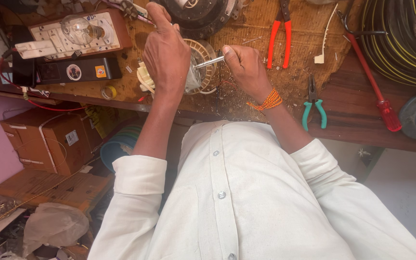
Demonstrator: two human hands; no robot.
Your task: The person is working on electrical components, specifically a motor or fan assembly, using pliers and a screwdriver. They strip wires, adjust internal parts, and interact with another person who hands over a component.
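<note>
Head view. The left hand point(165, 53) was closed over a small cream motor point(199, 72), pressing it onto the workbench point(352, 96) near the centre of the frame. The hand covered most of the motor's left half; cream plastic point(144, 79) showed at the hand's 8 o'clock. The right hand point(246, 70) sat at 3 o'clock from the motor, thumb and fingers pinched on the metal shaft point(209, 61), which projected sideways from the motor toward that hand. An orange thread band point(267, 101) circled the right wrist.

At 12 o'clock from the motor lay a dark round rotor point(198, 14), just beyond the left hand's fingers. Red pliers point(280, 33) lay at 2 o'clock from the right hand, apart from it. Green pliers point(314, 106) lay at 4 o'clock from the right hand, near the bench edge. A red screwdriver point(376, 94) lay further toward 3 o'clock, beside a wire coil point(400, 43). At 9 o'clock from the left hand stood a switchboard point(78, 33) carrying a clear bulb point(79, 29), with a black box point(78, 71) just below it. Cardboard boxes point(49, 139) sat under the bench at 7 o'clock.
</note>
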